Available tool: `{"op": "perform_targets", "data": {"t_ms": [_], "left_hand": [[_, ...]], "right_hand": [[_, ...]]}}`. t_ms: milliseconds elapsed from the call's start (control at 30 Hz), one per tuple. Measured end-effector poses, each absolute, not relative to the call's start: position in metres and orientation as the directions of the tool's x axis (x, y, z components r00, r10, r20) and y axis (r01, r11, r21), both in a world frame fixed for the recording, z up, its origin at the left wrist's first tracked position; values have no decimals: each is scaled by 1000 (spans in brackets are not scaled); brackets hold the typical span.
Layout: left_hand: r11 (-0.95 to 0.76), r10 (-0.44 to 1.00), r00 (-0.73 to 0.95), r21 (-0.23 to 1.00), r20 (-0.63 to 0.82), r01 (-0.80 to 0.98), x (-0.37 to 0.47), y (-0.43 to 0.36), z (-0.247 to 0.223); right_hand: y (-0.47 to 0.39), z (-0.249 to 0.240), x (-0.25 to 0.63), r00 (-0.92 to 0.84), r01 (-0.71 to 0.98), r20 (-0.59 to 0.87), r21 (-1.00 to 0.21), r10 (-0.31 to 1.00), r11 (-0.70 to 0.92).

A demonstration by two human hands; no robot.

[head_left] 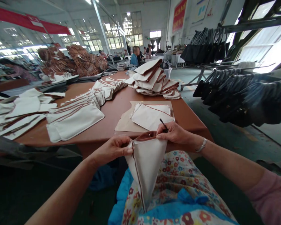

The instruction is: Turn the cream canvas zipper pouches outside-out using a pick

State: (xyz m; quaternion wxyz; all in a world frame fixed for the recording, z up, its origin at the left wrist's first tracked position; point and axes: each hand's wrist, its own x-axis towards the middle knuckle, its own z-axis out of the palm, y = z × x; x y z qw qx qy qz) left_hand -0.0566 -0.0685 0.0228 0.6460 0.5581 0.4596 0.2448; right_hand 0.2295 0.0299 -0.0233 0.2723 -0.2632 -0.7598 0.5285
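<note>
A cream fabric piece with brown edging hangs over my lap, its upper edge stretched between both hands. My left hand pinches its upper left corner. My right hand grips the upper right corner, and a slim black tool sticks up from between the same fingers; its exact kind is not clear. Brown lining shows at the top opening. Just beyond my hands, a similar cream piece lies on a sheet of brown cardboard on the table.
The brown-covered table carries an overlapping row of cream pieces, a taller stack and loose pieces at left. Brown bundles stand behind. Racks of hanging black bags are at right. Several people sit farther back.
</note>
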Motion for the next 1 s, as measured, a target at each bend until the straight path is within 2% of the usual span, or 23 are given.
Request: {"op": "perform_targets", "data": {"t_ms": [133,200,300,400,633,800,1000], "left_hand": [[200,821,512,967,-253,158,-26,-67,22],[181,807,542,971,-236,154,-13,-65,20],[179,796,560,973,-229,143,-2,-64,19],[179,794,563,973,-231,147,2,-66,21],[200,859,431,956,-277,217,9,-74,17],[217,862,424,958,-278,187,11,-73,15],[151,887,377,940,-265,306,15,-74,17]], "right_hand": [[26,-19,236,-715,219,187,-855,673,471],[15,-10,231,-699,149,231,-878,676,455],[0,1,222,-753,42,197,-938,627,345],[-8,4,216,-798,74,155,-934,582,349],[-13,0,220,-777,88,208,-898,594,430],[-14,-5,223,-760,96,163,-930,630,356],[-17,-1,224,-734,98,66,-975,676,201]]}}
